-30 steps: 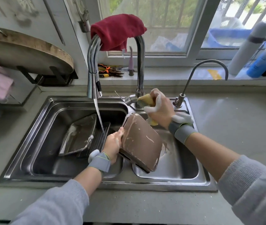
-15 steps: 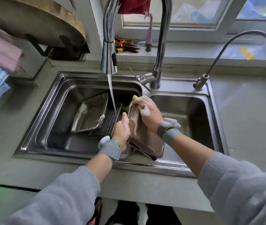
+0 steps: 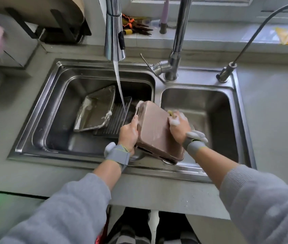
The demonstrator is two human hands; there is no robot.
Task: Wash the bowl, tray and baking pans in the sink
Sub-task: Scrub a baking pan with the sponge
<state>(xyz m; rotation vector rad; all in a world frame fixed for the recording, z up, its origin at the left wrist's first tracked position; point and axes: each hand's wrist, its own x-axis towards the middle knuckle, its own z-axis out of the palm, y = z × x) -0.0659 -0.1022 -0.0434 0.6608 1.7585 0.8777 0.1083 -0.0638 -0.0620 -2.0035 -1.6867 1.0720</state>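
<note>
Left hand (image 3: 128,132) grips the brown pan (image 3: 155,131); right hand (image 3: 178,126) presses a sponge (image 3: 171,113) on it.

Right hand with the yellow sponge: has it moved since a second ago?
Yes. The right hand with the yellow sponge has come down from beside the tall chrome faucet's base to the brown baking pan's right edge.

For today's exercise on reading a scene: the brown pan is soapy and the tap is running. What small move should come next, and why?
Probably tilt the brown baking pan leftward under the water stream. Suds cling to its back, the left hand grips its edge, and the stream falls just beside it onto the ridged tray.
</note>
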